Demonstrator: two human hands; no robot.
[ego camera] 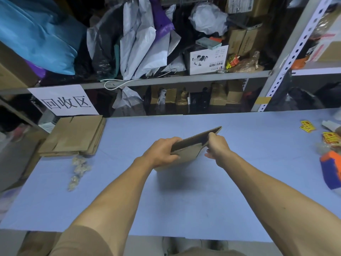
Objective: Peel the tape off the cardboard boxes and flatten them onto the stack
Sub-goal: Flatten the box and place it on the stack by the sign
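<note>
In the middle of the frame, two hands are holding a box up above the blue table. The box is looking almost flat already. The left hand is gripping the near left end, with fingers curling around the edge. The right hand is pinching the right side near the top edge, with some fingers sticking out loose below. The long side of the box is running from lower left to upper right, and its top edge is tilting up toward the right. The stack of flat cardboard is lying at the left of the frame, on the far left corner of the table, under a white sign. So the stack is sitting to the left of the box and a little farther away, well apart from it. The left hand is the one nearer to the stack, so the box probably needs to be going left. Little balls of tape are lying just below the stack. I cannot tell if any tape is left on the box.
</note>
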